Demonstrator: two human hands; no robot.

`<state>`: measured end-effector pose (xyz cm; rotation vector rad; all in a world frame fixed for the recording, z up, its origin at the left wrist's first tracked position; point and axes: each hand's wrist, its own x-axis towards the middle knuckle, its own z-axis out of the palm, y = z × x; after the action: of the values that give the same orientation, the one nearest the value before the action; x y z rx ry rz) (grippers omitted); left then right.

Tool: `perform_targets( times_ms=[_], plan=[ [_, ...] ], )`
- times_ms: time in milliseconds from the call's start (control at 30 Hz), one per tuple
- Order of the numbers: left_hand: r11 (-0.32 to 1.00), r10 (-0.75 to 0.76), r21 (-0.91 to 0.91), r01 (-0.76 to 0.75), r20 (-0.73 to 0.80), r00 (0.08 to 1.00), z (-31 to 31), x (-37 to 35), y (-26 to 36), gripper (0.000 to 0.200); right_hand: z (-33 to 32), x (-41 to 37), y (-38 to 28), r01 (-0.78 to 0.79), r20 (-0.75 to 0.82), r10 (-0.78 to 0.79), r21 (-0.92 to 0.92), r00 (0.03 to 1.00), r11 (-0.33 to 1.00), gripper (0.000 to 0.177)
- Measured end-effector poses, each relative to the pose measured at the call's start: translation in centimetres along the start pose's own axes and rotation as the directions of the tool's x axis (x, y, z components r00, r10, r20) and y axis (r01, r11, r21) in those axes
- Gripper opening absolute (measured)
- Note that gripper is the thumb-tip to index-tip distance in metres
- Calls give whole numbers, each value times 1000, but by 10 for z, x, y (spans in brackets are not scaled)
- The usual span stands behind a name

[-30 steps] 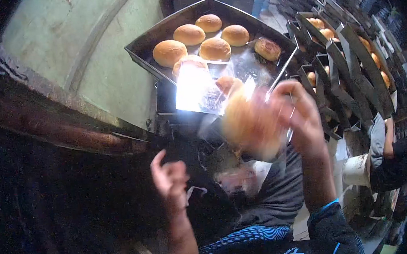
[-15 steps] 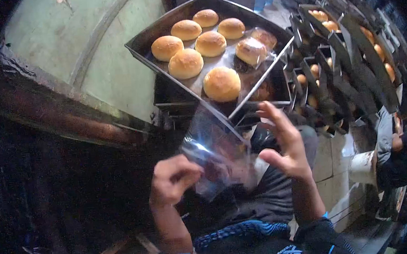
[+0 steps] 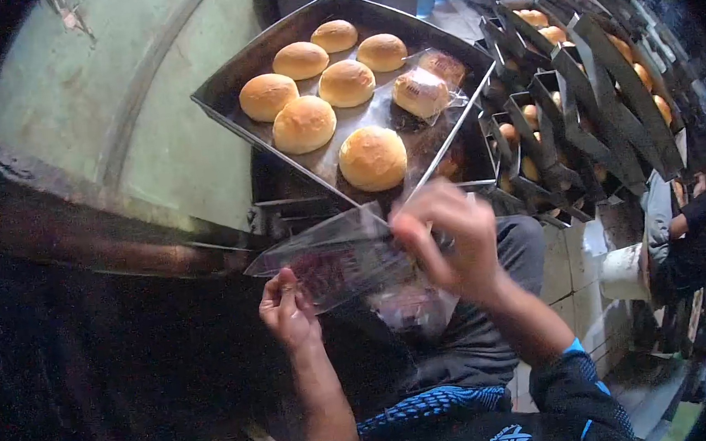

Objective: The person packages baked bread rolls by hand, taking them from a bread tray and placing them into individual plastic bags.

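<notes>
Pinched between the thumb and fingers of my left hand [image 3: 290,310] is a clear plastic bag [image 3: 335,259] with dark reddish print. My right hand [image 3: 449,234], blurred, is closed near the bag's upper right end, by the tray's front corner; what its fingers hold is hidden. Beyond my hands, a metal tray [image 3: 263,155] carries several round golden buns, the nearest bun [image 3: 373,158] close to the front corner. Two wrapped buns [image 3: 421,92] lie at the tray's right side. More printed plastic [image 3: 416,307] rests on my lap.
Another dark tray [image 3: 271,181] is underneath the first. Many stacked metal trays [image 3: 560,113] with buns stand at the right. A pale green surface [image 3: 187,109] is at the left. Far right, another person [image 3: 694,235] is beside a white bucket [image 3: 624,272].
The bag is now stretched out sideways above my left hand. My right hand has moved left and closed from spread fingers. The tray appears slightly further left in view.
</notes>
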<state>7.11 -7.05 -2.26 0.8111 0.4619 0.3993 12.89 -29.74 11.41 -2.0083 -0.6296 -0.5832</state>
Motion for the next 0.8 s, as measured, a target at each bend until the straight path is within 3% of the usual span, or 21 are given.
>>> perform_targets(
  times_ms=[67, 133, 167, 200, 233, 333, 367, 467, 533, 567, 667, 700, 733, 800],
  plan=[
    [998, -32, -65, 28, -64, 997, -5, 13, -25, 5, 14, 48, 48, -34, 50, 47, -228, 998, 973, 29],
    [993, -60, -108, 50, -82, 995, -6, 13, -37, 5, 35, 82, 101, -75, 214, 207, -503, 955, 861, 54],
    [989, -79, -130, 73, -47, 996, -11, 13, -38, 5, 39, 109, 112, -212, 395, 447, -512, 803, 832, 59],
    [984, -94, -150, 92, -12, 995, -17, 13, -38, 6, 43, 130, 113, -331, 538, 629, -550, 561, 767, 64],
    [980, -105, -168, 108, 24, 994, -23, 14, -37, 8, 47, 137, 109, -349, 485, 642, -564, 594, 748, 70],
    [982, -107, -161, 102, -20, 994, -46, 34, -43, 10, 44, 133, 88, -98, 587, 432, -514, 684, 852, 74],
    [984, -110, -146, 100, -60, 992, -56, 34, -48, 10, 38, 125, 91, -102, 621, 388, -445, 680, 890, 75],
    [996, -57, -82, 43, -181, 982, -33, 32, -22, 8, 19, 99, 72, -324, 595, 339, -137, 729, 936, 67],
    [998, 3, -61, -12, -146, 989, -26, 31, -6, 9, 0, 89, 48, -595, 414, 502, 131, 759, 793, 61],
    [998, 40, -50, -46, -124, 991, -21, 30, 2, 9, -12, 80, 40, -704, 472, 522, 497, 710, 508, 57],
    [986, 111, 123, -114, 36, 993, -1, 21, 18, 11, -38, 38, 20, -748, 641, 386, 581, 663, 321, 56],
    [946, 183, 271, -179, 12, 983, 8, 17, 11, 13, -38, 21, 14, -783, 677, 393, 534, 622, 319, 54],
    [893, 210, 386, -232, 99, 973, 28, 4, 19, 13, -34, 6, 5, -816, 713, 398, 485, 577, 316, 53],
    [856, 323, 324, -404, 276, 905, 46, -10, 8, 13, -24, -20, -19, -680, 579, 380, 487, 721, 548, 47]
  ],
)
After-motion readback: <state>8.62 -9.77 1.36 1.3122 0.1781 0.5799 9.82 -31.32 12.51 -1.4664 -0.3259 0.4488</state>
